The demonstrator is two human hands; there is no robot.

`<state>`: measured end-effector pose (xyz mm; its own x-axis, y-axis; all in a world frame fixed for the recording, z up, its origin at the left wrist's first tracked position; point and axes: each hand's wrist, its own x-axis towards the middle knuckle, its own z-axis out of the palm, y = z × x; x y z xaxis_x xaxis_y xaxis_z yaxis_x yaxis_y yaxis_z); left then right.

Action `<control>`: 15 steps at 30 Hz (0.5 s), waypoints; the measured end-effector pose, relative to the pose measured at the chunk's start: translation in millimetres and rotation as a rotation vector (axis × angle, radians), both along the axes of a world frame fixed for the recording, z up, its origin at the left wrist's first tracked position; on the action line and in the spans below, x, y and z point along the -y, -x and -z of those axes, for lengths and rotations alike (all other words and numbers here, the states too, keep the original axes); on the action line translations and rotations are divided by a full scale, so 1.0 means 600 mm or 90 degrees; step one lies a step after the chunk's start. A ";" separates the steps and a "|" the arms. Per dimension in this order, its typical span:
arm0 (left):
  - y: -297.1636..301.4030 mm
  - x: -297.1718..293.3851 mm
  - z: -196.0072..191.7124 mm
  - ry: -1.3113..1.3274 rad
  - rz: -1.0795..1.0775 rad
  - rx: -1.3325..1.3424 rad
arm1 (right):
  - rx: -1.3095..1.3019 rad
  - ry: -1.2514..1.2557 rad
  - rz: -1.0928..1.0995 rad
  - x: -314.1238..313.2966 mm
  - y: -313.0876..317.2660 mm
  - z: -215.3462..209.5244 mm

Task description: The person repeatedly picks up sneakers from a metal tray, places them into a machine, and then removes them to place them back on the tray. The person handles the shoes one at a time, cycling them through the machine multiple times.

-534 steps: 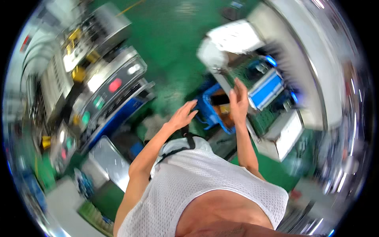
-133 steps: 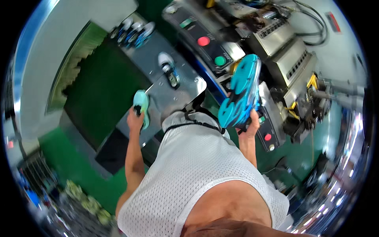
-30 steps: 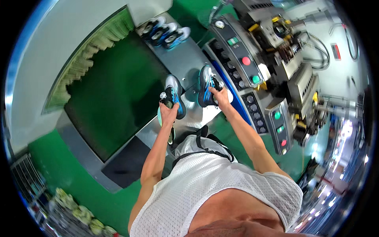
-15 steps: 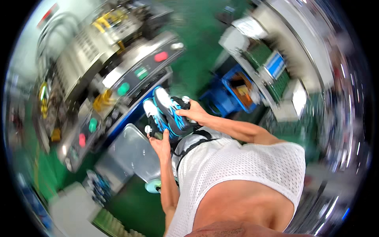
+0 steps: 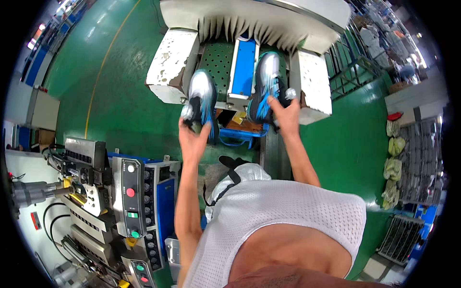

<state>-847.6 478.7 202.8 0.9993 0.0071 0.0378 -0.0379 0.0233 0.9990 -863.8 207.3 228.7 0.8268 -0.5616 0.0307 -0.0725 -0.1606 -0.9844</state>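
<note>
At the left edge stood a grey machine (image 5: 96,192) with a control panel (image 5: 130,197) carrying a white, a red and a green button. Above it the green floor (image 5: 120,86) ran up to a yellow line (image 5: 103,62).

The left hand (image 5: 193,139) was raised from the lower edge, its fingers wrapped around the heel end of the left shoe (image 5: 202,103), a silver and blue sneaker with a black collar. The shoe pointed away from the person, its toe over the near edge of the conveyor (image 5: 218,62), just beside a chipped white block (image 5: 173,65) at the conveyor's left corner.

A blue divider (image 5: 244,65) ran between the two shoes. Above them a fringe of pale strips (image 5: 249,26) hung from the tunnel opening.

The right hand (image 5: 287,115) was closed on the heel of the right shoe (image 5: 266,84), a matching sneaker, with the thumb across its back. That shoe lay with its toe toward the fringe, right of the divider and touching or nearly touching a second white block (image 5: 311,81) at the right corner; I could not tell which.

Below the hands a blue crate (image 5: 240,137) sat under the conveyor's near edge. Far right, yellow-green bags (image 5: 394,163) lay by a grey rack (image 5: 422,158).
</note>
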 end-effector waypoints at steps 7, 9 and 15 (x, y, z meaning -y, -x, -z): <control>-0.352 0.191 0.075 -0.398 0.019 0.257 | -0.004 0.273 0.025 0.190 -0.212 0.096; -0.397 0.228 0.051 -0.388 0.111 0.126 | -0.071 0.257 0.084 0.208 -0.251 0.103; -0.222 0.101 0.087 -0.274 -0.066 0.356 | 0.234 0.554 0.037 0.004 -0.248 0.000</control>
<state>-714.7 418.2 150.6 0.8240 -0.0305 0.5658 -0.5287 -0.4006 0.7484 -714.7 205.0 228.7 0.6532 -0.2591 0.7115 0.1872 -0.8552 -0.4834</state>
